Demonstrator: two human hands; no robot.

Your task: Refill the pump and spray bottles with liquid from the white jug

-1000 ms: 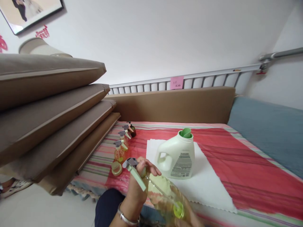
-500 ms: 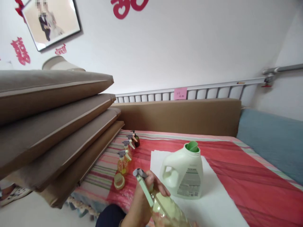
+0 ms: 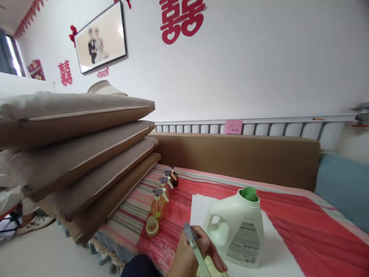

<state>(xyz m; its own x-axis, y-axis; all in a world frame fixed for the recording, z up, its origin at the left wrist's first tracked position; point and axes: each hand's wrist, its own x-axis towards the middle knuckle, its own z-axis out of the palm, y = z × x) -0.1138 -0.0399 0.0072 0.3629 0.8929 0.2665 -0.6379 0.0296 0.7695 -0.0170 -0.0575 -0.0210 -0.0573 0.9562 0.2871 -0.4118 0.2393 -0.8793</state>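
Observation:
At the bottom centre, my left hand (image 3: 201, 246) is closed round the neck of a spray bottle (image 3: 212, 268) with pale yellow-green contents. The grey nozzle end and long pale green trigger point up and to the left; the lower bottle is cut off by the frame edge. Just right of this hand stands a pale green detergent jug (image 3: 235, 227), upright on a white sheet (image 3: 198, 204), a green spout in its open mouth. A row of spray bottles (image 3: 157, 206) stands to the left, a round cap (image 3: 152, 226) in front of them. My right hand is out of view.
Thick brown cushions (image 3: 95, 144) are stacked at the left, overhanging the striped cloth (image 3: 129, 219). A long brown cushion (image 3: 230, 154) stands along the back before a white radiator (image 3: 271, 129). A blue cushion (image 3: 343, 188) is at the right.
The view has swung left and up, so the surroundings appear farther right and lower. My left hand with the spray bottle sits lower in view, and less of the bottle shows.

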